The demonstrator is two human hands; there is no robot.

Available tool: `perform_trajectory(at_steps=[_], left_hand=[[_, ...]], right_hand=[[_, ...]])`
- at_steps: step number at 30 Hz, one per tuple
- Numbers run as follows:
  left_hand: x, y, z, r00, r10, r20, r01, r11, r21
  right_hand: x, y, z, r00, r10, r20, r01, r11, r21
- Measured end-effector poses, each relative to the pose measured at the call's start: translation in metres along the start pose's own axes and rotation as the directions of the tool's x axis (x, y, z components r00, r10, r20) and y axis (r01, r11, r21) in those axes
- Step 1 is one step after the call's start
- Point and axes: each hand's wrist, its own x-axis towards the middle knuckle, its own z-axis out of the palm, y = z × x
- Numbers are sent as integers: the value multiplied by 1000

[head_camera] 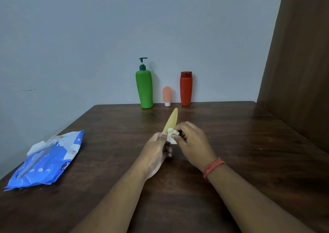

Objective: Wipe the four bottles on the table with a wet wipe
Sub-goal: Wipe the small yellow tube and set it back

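The blue wipe pack [48,158] at about 9 o'clock on the counter [249,143] carries a white label patch with print too small to read; white lettering near its right edge is cut off and illegible. A wipe [36,148] sticks out of its top.

The left hand [157,152] grips the lower end of the yellow bottle [171,120] above the counter's middle. The bottle's long axis tilts, with its rounded tip pointing toward 1 o'clock, at the far bottles. The right hand [191,141] pinches a crumpled wet wipe [172,136] against the bottle's lower part, fingers curled around it.

At 12 o'clock, along the wall, stand the green pump bottle [144,88], the small pink bottle [167,95] resting on its white cap, and the red bottle [186,89], all upright and unlabelled on the sides that show.
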Motion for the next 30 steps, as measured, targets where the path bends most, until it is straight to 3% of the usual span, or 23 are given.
perform_trajectory(at_steps=[2,6,8,13,15,18,20,23,26,28,30], left_hand=[[-2,0,1,1000,0,30,-2,997,81],[-5,1,3,992,-26,122,-1,976,217],[-6,2,2,988,-47,145,20,983,185],[-5,5,-2,988,-60,141,54,998,44],[-6,5,-2,988,-57,144,47,996,69],[-8,5,0,985,-59,163,35,988,148],[-10,4,1,982,-65,178,37,987,154],[-9,6,-1,982,-67,179,58,997,51],[-7,10,-4,984,-69,167,79,995,-57],[-7,11,-5,982,-71,175,86,993,-81],[-10,10,-4,975,-80,206,99,992,-84]], right_hand=[[3,2,-6,993,55,-106,-50,998,47],[10,6,-22,900,251,-355,-189,961,201],[9,9,-22,922,192,-338,-151,978,144],[3,4,-9,986,-92,-142,90,996,-18],[7,5,-11,976,-63,-208,61,998,-13],[12,11,-23,913,165,-374,-148,986,75],[12,13,-28,899,242,-366,-213,970,118],[4,6,-22,974,130,-187,-117,990,78],[1,-1,-9,999,0,-35,2,998,56],[4,0,-9,998,-33,-61,35,999,35],[8,4,-12,981,45,-188,-35,998,53]])
